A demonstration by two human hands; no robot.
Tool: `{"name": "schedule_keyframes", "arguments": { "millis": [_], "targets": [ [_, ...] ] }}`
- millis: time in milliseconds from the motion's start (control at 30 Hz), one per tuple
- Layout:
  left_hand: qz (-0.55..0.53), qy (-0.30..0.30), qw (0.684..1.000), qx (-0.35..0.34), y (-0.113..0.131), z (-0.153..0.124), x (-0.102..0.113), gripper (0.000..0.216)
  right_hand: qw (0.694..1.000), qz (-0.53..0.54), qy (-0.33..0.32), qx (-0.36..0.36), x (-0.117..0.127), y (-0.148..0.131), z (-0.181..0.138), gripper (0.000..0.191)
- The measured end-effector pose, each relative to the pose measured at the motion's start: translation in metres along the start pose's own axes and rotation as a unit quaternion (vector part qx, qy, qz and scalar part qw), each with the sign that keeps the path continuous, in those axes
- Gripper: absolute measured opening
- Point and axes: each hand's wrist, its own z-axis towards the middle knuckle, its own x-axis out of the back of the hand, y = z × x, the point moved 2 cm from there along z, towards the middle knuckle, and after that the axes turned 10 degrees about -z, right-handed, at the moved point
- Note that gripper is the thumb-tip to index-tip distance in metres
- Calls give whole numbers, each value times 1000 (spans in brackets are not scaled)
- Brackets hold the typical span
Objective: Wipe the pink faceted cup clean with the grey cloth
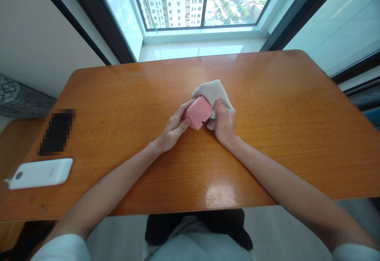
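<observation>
A small pink box-like object (198, 112) with rounded corners and a notch in its lower right edge is held above the middle of the table. My left hand (175, 128) grips it from the left, thumb on the near side and fingers along the far side. In my right hand (225, 122) is a whitish cloth (212, 92), pinched under the thumb. The cloth spreads behind the pink object and meets its right side. My right fingertips are hidden by the cloth.
The brown wooden table (282, 134) reaches to the window (204, 3). At its left lie a white slab-shaped device (43, 173) and a dark pixelated rectangle (57, 132). A patterned grey fabric item (23, 96) is beyond the left edge.
</observation>
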Motion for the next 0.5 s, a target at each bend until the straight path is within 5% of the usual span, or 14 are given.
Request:
{"name": "schedule_keyframes", "arguments": {
  "millis": [200, 333, 500],
  "targets": [
    [-37, -13, 997, -65, 0, -1, -2, 64, 931, -132, -47, 337, 6, -24, -2, 45],
    [3, 42, 998, -52, -1, -4, -4, 52, 893, -196, -93, 394, 3, -34, -4, 49],
    [-23, 35, 999, 19, 3, -5, -9, 44, 896, -181, -103, 392, 2, -34, -6, 47]
  ]
}}
